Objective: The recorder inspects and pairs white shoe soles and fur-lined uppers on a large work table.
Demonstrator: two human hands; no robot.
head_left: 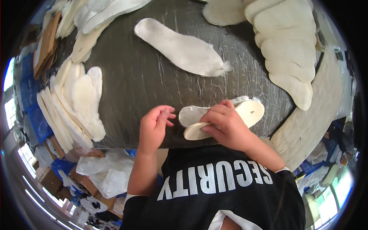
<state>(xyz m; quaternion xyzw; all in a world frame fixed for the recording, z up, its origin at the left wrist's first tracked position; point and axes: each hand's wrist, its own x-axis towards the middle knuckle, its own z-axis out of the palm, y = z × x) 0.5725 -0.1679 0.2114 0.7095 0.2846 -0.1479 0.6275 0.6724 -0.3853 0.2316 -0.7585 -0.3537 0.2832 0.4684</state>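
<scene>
My right hand [226,124] grips a cream insole [251,112] near the table's front edge, fingers over its top and thumb at its near side. Under and behind it lies a white fleecy insole [190,115], partly hidden by the hand. To the left, my left hand [156,124] hovers with its fingers loosely bent and apart, holding nothing. Farther back, a single white insole [178,48] with a tuft of fleece at its right end lies flat and slanted on the dark table [126,88].
Overlapping cream insoles [285,46] fan down the right side. Fleecy insoles [82,99] are heaped at the left edge, with more white pieces [103,15] at the back left. A pale board [318,111] borders the table's right. White plastic bags [107,172] lie below the left edge.
</scene>
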